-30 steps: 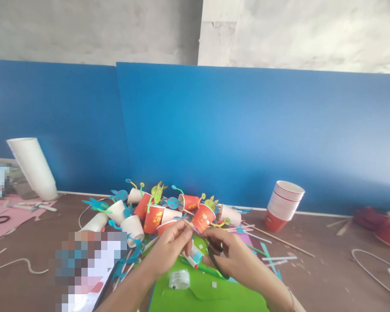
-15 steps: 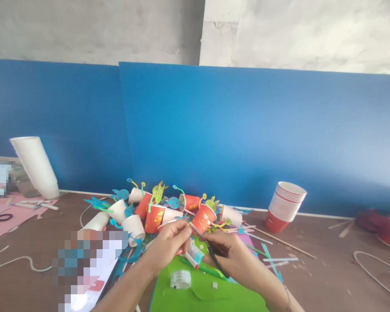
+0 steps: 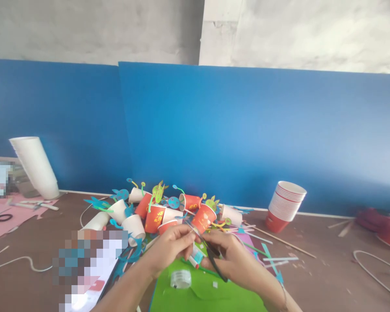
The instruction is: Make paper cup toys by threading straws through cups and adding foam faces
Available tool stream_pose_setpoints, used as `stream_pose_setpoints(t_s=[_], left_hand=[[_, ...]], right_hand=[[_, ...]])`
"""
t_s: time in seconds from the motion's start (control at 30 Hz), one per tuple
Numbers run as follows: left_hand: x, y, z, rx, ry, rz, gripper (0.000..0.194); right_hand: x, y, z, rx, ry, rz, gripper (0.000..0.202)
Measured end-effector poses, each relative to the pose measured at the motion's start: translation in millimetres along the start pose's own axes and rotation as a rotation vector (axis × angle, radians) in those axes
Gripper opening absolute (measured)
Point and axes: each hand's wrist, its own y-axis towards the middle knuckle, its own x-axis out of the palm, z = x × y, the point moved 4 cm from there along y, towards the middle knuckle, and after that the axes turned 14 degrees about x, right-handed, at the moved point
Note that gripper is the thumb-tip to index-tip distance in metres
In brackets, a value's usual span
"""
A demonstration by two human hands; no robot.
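Note:
My right hand (image 3: 230, 251) grips scissors with black handles (image 3: 218, 265). Their blades point up and left, to the fingertips of my left hand (image 3: 174, 243). That hand is closed in a pinch, and whatever is between its fingers is too small or hidden to name. Below both hands lie a red-tipped marker (image 3: 193, 262), a light blue and clear item (image 3: 198, 254) and a roll of clear tape (image 3: 181, 274) on green paper (image 3: 211, 299). Just beyond my fingers rests a red paper cup (image 3: 204, 218) among several decorated cups.
A stack of cups (image 3: 286, 203) stands at right, with a white stack (image 3: 35, 169) leaning at far left. A blurred-out phone (image 3: 97, 268) lies left of my forearm. Paper strips and a wooden stick (image 3: 292, 245) are scattered at right. A blue partition (image 3: 214, 130) closes off the back.
The scissors have tilted, their blades now rising further at my left fingertips. My left hand has shifted slightly; a small yellowish bit seen at its fingertips no longer shows.

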Motion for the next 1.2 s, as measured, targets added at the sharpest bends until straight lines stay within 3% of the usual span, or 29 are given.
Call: stream_pose_setpoints(t_s=[0.17,0.4,0.53,0.63,0.8,0.93,1.07,1.2], left_hand=[[1.8,-0.4,-5.5,-0.044,-0.021,-0.019,0.045],[-6.3,2.6,-0.8,-0.001,-0.306,0.26,0.028],[-10.6,3.5,-1.3,0.046,-0.448,0.468,0.021],[-8.1,2.0,-3.5,0.064,-0.495,0.553,0.022],[2.0,-0.6,-7.4,0.022,-0.456,0.471,0.032],[7.6,-0.4,-6.3,-0.001,-0.305,0.374,0.043],[4.1,0.7,-5.8,-0.006,-0.277,0.391,0.048],[-7.9,1.4,-11.1,-0.012,-0.253,0.447,0.045]], right_hand=[[5.6,2.1,6.1,0.025,0.083,-0.097,0.019],[-2.9,15.5,35.3,0.175,0.157,0.142,0.032],[4.1,16.8,28.7,0.183,0.377,0.097,0.039],[20.9,16.0,22.0,0.158,0.501,0.03,0.042],[41.2,18.0,28.5,0.121,0.547,0.073,0.035],[39.8,22.1,37.0,0.127,0.584,0.091,0.036],[24.1,22.8,37.1,0.148,0.357,0.145,0.026],[6.4,18.6,41.2,0.34,-0.302,0.295,0.027]])
